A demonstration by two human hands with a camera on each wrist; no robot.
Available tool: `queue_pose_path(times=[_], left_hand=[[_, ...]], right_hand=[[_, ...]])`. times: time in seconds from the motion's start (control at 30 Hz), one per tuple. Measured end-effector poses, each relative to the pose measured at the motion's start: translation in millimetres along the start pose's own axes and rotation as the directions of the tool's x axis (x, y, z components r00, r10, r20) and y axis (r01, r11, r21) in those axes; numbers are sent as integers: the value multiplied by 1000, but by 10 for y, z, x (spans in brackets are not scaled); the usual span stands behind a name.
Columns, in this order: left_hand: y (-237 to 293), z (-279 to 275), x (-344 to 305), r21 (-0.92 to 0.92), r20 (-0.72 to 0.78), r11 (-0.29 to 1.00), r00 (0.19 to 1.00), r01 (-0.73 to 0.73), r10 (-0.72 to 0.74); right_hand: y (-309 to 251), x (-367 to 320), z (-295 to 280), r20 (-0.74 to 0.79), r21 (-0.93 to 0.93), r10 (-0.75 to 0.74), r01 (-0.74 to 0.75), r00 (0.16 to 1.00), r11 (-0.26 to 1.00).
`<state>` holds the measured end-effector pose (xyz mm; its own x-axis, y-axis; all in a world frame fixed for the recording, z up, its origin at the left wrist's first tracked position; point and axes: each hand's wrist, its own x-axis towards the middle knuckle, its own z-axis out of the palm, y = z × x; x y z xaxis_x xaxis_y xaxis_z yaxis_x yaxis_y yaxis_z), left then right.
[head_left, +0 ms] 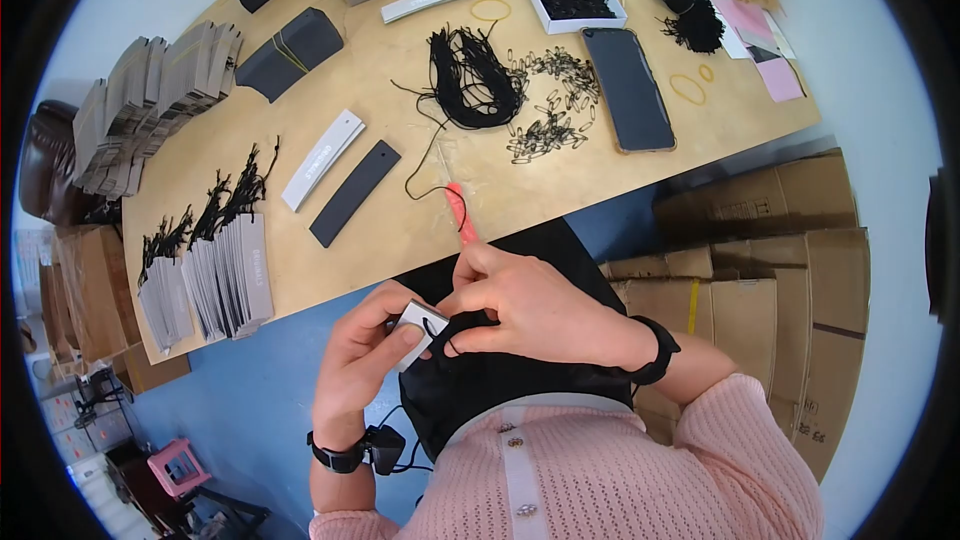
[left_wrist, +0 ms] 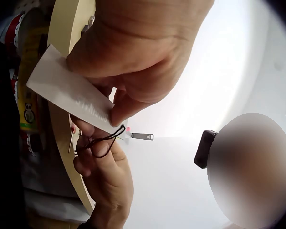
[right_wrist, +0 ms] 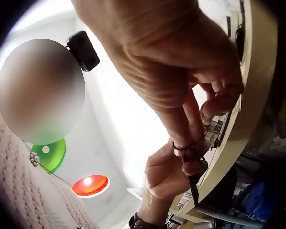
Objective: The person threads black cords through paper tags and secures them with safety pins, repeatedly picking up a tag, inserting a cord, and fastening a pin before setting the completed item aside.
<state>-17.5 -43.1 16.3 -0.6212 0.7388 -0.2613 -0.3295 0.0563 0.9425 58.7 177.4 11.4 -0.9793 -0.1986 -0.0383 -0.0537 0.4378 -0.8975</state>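
Note:
The left hand [head_left: 368,345] pinches a white printed tag [head_left: 421,324] between thumb and fingers, over the person's lap. In the left wrist view the tag [left_wrist: 69,90] shows lettering on its face, and a black cord [left_wrist: 105,141] loops at its end. Beside it, the right hand [head_left: 540,310] holds the black cord [head_left: 433,328] with thumb and fingers bent round it. The right wrist view shows the cord [right_wrist: 187,147] drawn round a finger close to the tag's dark edge. The fingertips partly hide the tag's end.
On the table [head_left: 390,230] lie a black cord bundle [head_left: 470,80], scattered metal pins [head_left: 550,130], a phone [head_left: 630,90], loose tags [head_left: 355,193], corded tags [head_left: 228,275], grey stacks [head_left: 165,90] and a box of black pieces [head_left: 573,0]. Cardboard boxes [head_left: 740,330] stand at the right.

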Motion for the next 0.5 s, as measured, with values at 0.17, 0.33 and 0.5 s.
queue_pose_path(times=[0.17, 0.33, 0.5], left_hand=[[15, -13, -43, -87, -24, 996, 1000, -13, 11], [61, 15, -93, 61, -140, 998, 990, 17, -8], [36, -4, -177, 244, -191, 969, 977, -45, 94]], right_hand=[[56, 25, 109, 5, 124, 4, -5, 1000, 992], [90, 11, -24, -217, 514, 85, 40, 972, 857], [132, -11, -310, -550, -156, -108, 26, 828, 987]])
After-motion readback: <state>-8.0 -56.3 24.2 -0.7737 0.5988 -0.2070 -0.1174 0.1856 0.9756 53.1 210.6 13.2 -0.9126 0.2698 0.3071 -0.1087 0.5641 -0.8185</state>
